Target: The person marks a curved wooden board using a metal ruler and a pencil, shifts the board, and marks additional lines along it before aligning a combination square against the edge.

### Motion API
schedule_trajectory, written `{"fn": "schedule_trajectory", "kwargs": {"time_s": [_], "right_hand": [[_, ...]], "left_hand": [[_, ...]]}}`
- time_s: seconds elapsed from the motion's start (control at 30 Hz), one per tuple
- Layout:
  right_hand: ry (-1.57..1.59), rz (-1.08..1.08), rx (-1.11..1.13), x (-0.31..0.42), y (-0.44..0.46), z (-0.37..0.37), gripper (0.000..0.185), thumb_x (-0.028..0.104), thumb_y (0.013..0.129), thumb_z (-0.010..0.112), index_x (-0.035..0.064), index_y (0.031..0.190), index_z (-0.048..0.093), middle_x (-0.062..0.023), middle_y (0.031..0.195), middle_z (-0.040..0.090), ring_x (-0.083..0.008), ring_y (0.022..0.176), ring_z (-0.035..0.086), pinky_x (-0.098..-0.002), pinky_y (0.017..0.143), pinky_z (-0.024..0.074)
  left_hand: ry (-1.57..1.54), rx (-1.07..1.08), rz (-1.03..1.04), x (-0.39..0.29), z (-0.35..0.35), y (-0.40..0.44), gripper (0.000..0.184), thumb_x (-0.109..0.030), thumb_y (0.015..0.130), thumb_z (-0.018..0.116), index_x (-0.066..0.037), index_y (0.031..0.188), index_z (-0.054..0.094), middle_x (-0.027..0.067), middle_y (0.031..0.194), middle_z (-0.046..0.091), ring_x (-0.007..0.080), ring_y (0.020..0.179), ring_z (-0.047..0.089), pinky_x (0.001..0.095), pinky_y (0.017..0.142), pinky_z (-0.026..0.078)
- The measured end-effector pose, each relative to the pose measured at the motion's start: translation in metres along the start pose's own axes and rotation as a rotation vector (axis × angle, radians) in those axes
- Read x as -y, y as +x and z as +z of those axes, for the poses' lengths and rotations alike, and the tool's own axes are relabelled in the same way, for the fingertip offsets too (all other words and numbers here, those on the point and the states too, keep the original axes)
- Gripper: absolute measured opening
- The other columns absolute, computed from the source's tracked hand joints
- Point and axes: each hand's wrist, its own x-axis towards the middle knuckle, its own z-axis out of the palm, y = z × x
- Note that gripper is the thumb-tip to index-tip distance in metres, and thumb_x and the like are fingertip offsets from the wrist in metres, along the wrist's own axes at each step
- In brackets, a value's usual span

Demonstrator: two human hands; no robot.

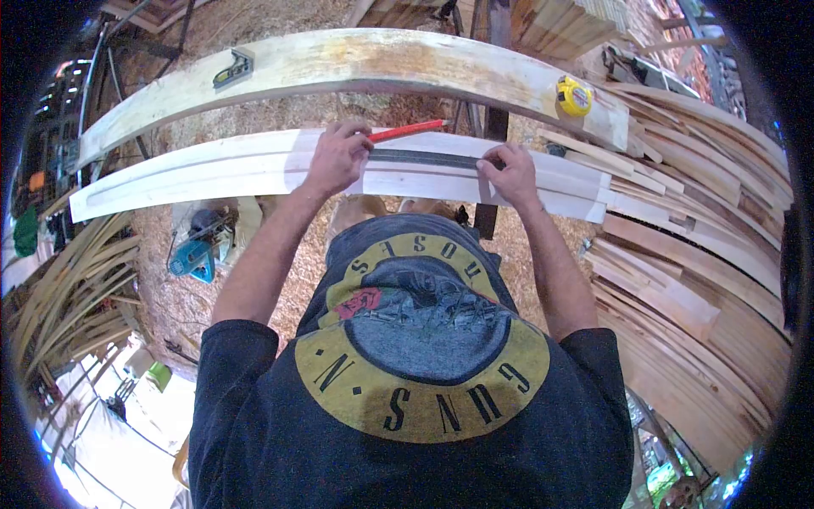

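A red carpenter's pencil (409, 131) sticks out to the right from my left hand (339, 157), whose fingers are closed around its near end. Between my hands a dark, straight ruler-like strip (428, 159) lies along a pale board (229, 163). My left fingers are right beside its left end. Its right end is pinched between the thumb and fingers of my right hand (509, 172). Long lines or grooves run along the board. Whether the strip carries markings is too small to tell.
Beyond it lies a thick beam (373, 58) bearing a yellow tape measure (574, 96) and a small dark-and-yellow tool (233, 69). Stacked planks (678, 314) fill the right. A teal power tool (193, 259) stands low left, near a pile of thin offcuts (76, 297). Shavings cover the ground.
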Motion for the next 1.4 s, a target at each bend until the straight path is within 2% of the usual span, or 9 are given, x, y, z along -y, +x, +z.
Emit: {"fn": "schedule_trajectory", "kwargs": {"time_s": [0.17,0.97,1.07,1.17,1.4], "right_hand": [[0.024,-0.011,-0.018,-0.0011,0.0002,0.0011,0.019,0.031,0.075,0.082,0.0145,0.083,0.075,-0.0079,0.088,0.068,-0.0325,0.092,0.063,-0.0461,0.084,0.05],[0.026,-0.012,-0.012,0.0026,0.0007,-0.0024,0.021,0.031,0.075,0.081,0.0134,0.082,0.074,-0.0087,0.087,0.068,-0.0339,0.09,0.061,-0.0472,0.081,0.0493],[0.023,-0.017,-0.014,0.0024,0.0013,-0.002,0.021,0.032,0.075,0.081,0.0135,0.082,0.074,-0.0086,0.088,0.068,-0.0341,0.09,0.062,-0.0471,0.081,0.0493],[0.034,-0.01,-0.011,0.0015,0.0011,-0.0014,0.02,0.031,0.075,0.081,0.0136,0.082,0.074,-0.0087,0.087,0.068,-0.0341,0.089,0.062,-0.0471,0.081,0.0494],[0.046,-0.03,-0.013,-0.0009,0.0018,-0.0003,0.019,0.03,0.075,0.081,0.0133,0.081,0.073,-0.009,0.087,0.068,-0.0345,0.089,0.063,-0.0473,0.082,0.0498]], "left_hand": [[-0.011,-0.008,0.02,-0.0002,0.0004,-0.0005,0.02,0.001,0.079,0.07,-0.01,0.095,0.07,0.0056,0.12,0.066,0.0335,0.111,0.057,0.0449,0.098,0.048],[0.007,0.001,0.012,-0.0021,-0.0006,0.001,0.02,0.003,0.077,0.069,-0.009,0.094,0.071,0.0059,0.119,0.067,0.0328,0.11,0.057,0.0443,0.098,0.048],[-0.005,-0.006,0.0,-0.0008,0.0015,0.0007,0.013,-0.003,0.08,0.069,-0.01,0.09,0.071,0.0068,0.116,0.067,0.0326,0.114,0.057,0.0448,0.099,0.047],[-0.007,-0.021,0.021,-0.0009,0.0013,0.0001,0.018,0.001,0.078,0.069,-0.009,0.094,0.071,0.0058,0.12,0.067,0.0332,0.11,0.057,0.0447,0.097,0.048],[0.0,-0.028,-0.014,-0.0041,0.0021,-0.0012,0.019,0.001,0.079,0.071,-0.009,0.095,0.07,0.0059,0.121,0.067,0.0338,0.115,0.058,0.045,0.099,0.047]]}}
